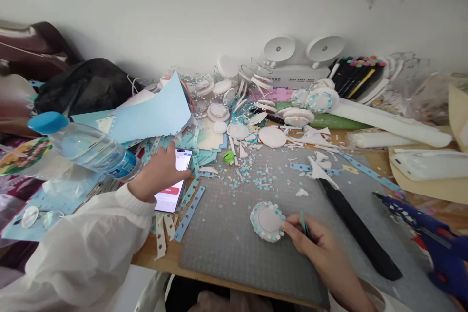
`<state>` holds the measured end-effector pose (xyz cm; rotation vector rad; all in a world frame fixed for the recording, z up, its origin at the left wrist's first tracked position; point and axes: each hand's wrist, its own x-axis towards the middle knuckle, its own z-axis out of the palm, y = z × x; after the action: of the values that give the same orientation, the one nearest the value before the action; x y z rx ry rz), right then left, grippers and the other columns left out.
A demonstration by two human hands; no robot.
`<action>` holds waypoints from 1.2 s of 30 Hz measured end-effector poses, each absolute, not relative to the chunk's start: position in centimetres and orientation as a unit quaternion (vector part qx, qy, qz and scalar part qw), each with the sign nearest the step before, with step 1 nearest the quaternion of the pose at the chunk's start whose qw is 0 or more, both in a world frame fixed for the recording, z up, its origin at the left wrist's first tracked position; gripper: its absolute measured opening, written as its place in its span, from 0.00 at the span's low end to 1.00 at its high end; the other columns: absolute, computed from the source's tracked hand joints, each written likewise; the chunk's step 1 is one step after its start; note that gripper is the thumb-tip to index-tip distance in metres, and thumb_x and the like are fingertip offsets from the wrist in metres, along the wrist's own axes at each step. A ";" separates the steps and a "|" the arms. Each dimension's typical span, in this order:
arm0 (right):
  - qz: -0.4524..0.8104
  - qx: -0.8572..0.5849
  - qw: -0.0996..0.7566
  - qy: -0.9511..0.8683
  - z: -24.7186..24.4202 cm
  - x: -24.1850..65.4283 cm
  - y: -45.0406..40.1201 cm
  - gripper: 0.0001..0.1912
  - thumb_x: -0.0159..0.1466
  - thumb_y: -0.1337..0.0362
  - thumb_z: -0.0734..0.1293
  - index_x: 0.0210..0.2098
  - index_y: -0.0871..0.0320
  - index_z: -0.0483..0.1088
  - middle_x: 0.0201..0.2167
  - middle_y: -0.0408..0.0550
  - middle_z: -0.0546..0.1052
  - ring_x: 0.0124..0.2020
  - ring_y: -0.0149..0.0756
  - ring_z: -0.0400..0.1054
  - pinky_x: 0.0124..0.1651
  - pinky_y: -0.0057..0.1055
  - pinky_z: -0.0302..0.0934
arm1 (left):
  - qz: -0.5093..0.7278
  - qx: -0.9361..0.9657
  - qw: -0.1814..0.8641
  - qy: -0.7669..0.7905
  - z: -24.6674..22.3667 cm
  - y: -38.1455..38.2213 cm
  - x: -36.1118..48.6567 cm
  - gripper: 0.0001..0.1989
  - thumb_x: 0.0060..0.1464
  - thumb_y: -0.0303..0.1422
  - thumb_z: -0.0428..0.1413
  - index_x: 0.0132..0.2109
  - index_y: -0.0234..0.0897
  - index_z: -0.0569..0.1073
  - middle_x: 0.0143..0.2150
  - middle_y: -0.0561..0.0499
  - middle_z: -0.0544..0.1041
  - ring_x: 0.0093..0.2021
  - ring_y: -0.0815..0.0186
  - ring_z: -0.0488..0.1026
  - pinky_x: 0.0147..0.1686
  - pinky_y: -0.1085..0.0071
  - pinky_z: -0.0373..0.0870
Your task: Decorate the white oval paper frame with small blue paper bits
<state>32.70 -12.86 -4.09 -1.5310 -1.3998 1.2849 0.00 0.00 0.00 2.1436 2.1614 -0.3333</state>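
Note:
My left hand (161, 171) is over a lit phone (177, 175) at the left edge of the grey cutting mat (226, 253), its fingers apart and holding nothing. The thumb reaches across the screen. My right hand (310, 239), slightly blurred, pinches the right edge of a round white disc (268, 221) whose rim is covered with small blue and white pieces. A thin teal-handled tool (303, 224) also sits between the right fingers; its lower part is hidden by the hand.
A water bottle (95, 151) leans at the left. White discs (272, 137) and paper scraps crowd the back. A black bar-shaped tool (360, 231) and a blue glue gun (420, 229) lie at the right. Glasses (42, 218) rest at the far left.

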 end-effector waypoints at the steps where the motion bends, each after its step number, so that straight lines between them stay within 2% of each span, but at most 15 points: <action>1: 0.495 -0.588 0.343 -0.540 -4.1 32.7 -12.8 0.19 0.61 0.48 0.65 0.25 0.58 0.70 0.20 0.41 0.66 0.22 0.29 0.55 0.24 0.25 0.52 | -0.105 0.694 0.035 0.711 -0.1 -0.2 0.2 0.39 0.48 0.46 0.53 0.61 0.23 0.56 0.47 0.31 0.71 0.50 0.40 0.70 0.44 0.58 0.68; 8: 0.507 -0.593 0.325 -0.534 -4.6 32.8 -12.8 0.20 0.61 0.46 0.65 0.28 0.58 0.72 0.17 0.39 0.59 0.20 0.28 0.49 0.21 0.26 0.45 | -0.098 0.686 -0.004 0.721 -0.6 -1.1 1.0 0.42 0.53 0.42 0.50 0.66 0.17 0.48 0.48 0.29 0.70 0.49 0.40 0.70 0.45 0.57 0.67; 15: 0.522 -0.593 0.324 -0.521 -4.4 32.8 -12.8 0.22 0.59 0.43 0.66 0.28 0.58 0.73 0.17 0.39 0.59 0.19 0.28 0.49 0.21 0.26 0.45 | -0.085 0.685 -0.017 0.723 -1.3 -1.6 1.0 0.40 0.54 0.42 0.50 0.66 0.19 0.49 0.49 0.29 0.70 0.51 0.40 0.69 0.47 0.55 0.66; 20: 0.571 -0.574 0.325 -0.489 -4.8 32.8 -12.7 0.24 0.59 0.43 0.66 0.31 0.59 0.73 0.17 0.37 0.55 0.20 0.27 0.45 0.21 0.26 0.40 | -0.076 0.691 -0.024 0.719 -1.8 -1.5 0.7 0.36 0.56 0.41 0.50 0.65 0.21 0.53 0.50 0.29 0.70 0.53 0.39 0.68 0.51 0.53 0.64; 24: 0.635 -0.541 0.342 -0.433 -4.8 32.4 -12.6 0.25 0.60 0.42 0.66 0.33 0.60 0.71 0.17 0.35 0.49 0.20 0.26 0.41 0.23 0.27 0.37 | -0.007 0.702 0.057 0.710 -0.3 -2.6 -0.4 0.34 0.62 0.43 0.45 0.65 0.18 0.51 0.56 0.26 0.67 0.59 0.41 0.65 0.56 0.52 0.62; 26: 0.647 -0.531 0.344 -0.426 -4.6 32.0 -12.3 0.25 0.58 0.41 0.66 0.33 0.60 0.70 0.17 0.34 0.49 0.19 0.26 0.40 0.23 0.28 0.37 | 0.085 0.699 0.088 0.704 0.9 -4.3 -0.5 0.33 0.64 0.45 0.42 0.65 0.23 0.52 0.62 0.29 0.62 0.63 0.44 0.61 0.61 0.50 0.57; 28: 0.647 -0.526 0.337 -0.437 -4.2 31.6 -12.0 0.26 0.58 0.40 0.66 0.33 0.60 0.70 0.16 0.34 0.49 0.19 0.26 0.40 0.23 0.28 0.37 | 0.178 0.707 0.159 0.666 1.8 -6.6 0.3 0.29 0.64 0.46 0.44 0.65 0.33 0.54 0.65 0.37 0.61 0.64 0.50 0.60 0.63 0.53 0.56; 30: 0.639 -0.518 0.334 -0.460 -3.7 31.3 -11.5 0.25 0.59 0.41 0.66 0.33 0.59 0.69 0.17 0.35 0.51 0.19 0.26 0.43 0.23 0.28 0.38 | 0.234 0.713 0.295 0.591 2.1 -8.5 1.7 0.24 0.64 0.44 0.46 0.63 0.42 0.58 0.63 0.44 0.65 0.61 0.56 0.64 0.61 0.59 0.62; 32: 0.625 -0.511 0.332 -0.488 -3.1 31.2 -10.9 0.23 0.61 0.43 0.66 0.33 0.59 0.70 0.17 0.36 0.53 0.20 0.26 0.45 0.23 0.27 0.40 | 0.260 0.721 0.421 0.485 1.7 -9.5 3.3 0.21 0.64 0.42 0.48 0.62 0.44 0.60 0.62 0.45 0.66 0.62 0.59 0.64 0.60 0.63 0.64; 34: 0.602 -0.507 0.332 -0.520 -2.3 31.0 -10.1 0.21 0.62 0.45 0.66 0.33 0.58 0.71 0.18 0.37 0.55 0.20 0.27 0.47 0.24 0.27 0.42 | 0.302 0.728 0.450 0.420 1.1 -9.5 4.8 0.20 0.62 0.40 0.52 0.60 0.44 0.63 0.64 0.45 0.64 0.64 0.58 0.60 0.63 0.62 0.60; 36: 0.575 -0.506 0.334 -0.549 -1.3 30.9 -9.3 0.20 0.62 0.45 0.65 0.31 0.58 0.71 0.18 0.37 0.56 0.20 0.27 0.47 0.24 0.28 0.43 | 0.345 0.733 0.436 0.392 0.6 -8.7 5.8 0.19 0.60 0.38 0.56 0.57 0.43 0.66 0.64 0.44 0.62 0.66 0.56 0.58 0.65 0.60 0.55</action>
<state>30.85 -9.29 -1.30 -1.3216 -1.4323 1.5022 5.80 -8.66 0.55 1.8236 0.9765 0.8595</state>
